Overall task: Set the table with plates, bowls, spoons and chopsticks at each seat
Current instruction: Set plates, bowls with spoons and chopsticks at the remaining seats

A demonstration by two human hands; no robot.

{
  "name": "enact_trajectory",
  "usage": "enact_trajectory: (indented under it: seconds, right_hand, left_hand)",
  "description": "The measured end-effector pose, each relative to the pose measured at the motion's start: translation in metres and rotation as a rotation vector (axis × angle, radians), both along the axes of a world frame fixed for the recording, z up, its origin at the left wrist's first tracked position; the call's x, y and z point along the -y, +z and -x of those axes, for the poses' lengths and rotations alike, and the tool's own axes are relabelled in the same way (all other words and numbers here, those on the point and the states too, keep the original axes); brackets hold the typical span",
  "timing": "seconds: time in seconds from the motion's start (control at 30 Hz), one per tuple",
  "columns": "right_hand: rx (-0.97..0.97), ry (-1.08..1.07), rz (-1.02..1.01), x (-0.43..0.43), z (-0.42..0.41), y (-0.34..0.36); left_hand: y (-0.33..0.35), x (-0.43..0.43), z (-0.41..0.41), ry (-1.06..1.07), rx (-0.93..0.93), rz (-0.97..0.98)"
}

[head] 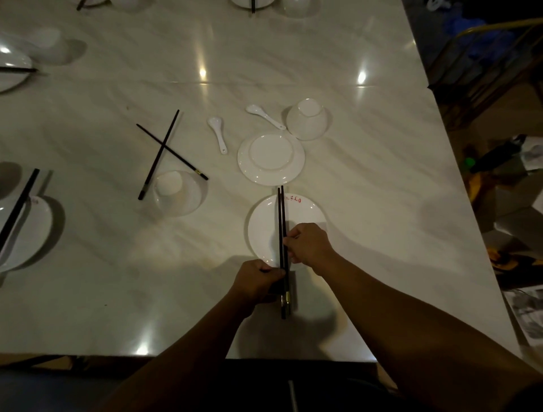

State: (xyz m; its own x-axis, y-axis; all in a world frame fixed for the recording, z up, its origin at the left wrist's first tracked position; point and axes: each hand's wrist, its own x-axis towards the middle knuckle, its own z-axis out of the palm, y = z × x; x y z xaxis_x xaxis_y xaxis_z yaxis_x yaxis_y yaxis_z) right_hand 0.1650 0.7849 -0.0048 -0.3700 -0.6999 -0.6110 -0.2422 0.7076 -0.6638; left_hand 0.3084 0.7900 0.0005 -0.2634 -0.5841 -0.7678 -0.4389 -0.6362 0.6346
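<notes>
A pair of black chopsticks (281, 217) lies side by side across a white plate (264, 223) near the table's front edge. My left hand (257, 279) pinches the chopsticks near their lower end. My right hand (308, 244) grips them a little higher, over the plate. Beyond, an upside-down plate (271, 159), an upside-down bowl (307, 119) and two white spoons (219, 133) (264, 115) lie loose. A second pair of chopsticks (164, 150) lies crossed beside another upturned bowl (176, 192).
The marble table (117, 279) holds set places at the left edge (26, 232) (11, 70) and at the far side (252, 3). Chairs and clutter stand beyond the table's right edge (484, 73).
</notes>
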Motion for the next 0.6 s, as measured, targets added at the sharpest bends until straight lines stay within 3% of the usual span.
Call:
enact_trajectory:
  seconds: [0.13, 0.2, 0.3, 0.4, 0.5, 0.6]
  right_hand:
    - [0.025, -0.033, 0.005, -0.005, 0.002, 0.001]
    - [0.025, -0.045, 0.006, -0.006, 0.003, 0.001]
    - [0.025, -0.036, 0.008, -0.008, 0.003, 0.003]
    - [0.006, -0.018, 0.020, -0.007, 0.004, 0.002]
    - [-0.018, 0.006, 0.028, -0.005, 0.005, 0.000]
    - [-0.016, 0.003, 0.034, -0.003, 0.008, -0.001]
  left_hand:
    - [0.000, 0.003, 0.000, 0.039, 0.019, -0.027]
    - [-0.005, 0.005, -0.002, -0.055, 0.099, 0.040]
    - [-0.016, 0.011, -0.010, -0.276, 0.336, 0.495]
    - [-0.013, 0.022, -0.016, -0.517, 0.379, 0.865]
    - [-0.007, 0.035, -0.010, -0.796, 0.501, 0.857]
    - [-0.004, 0.044, -0.003, -0.927, 0.529, 0.833]
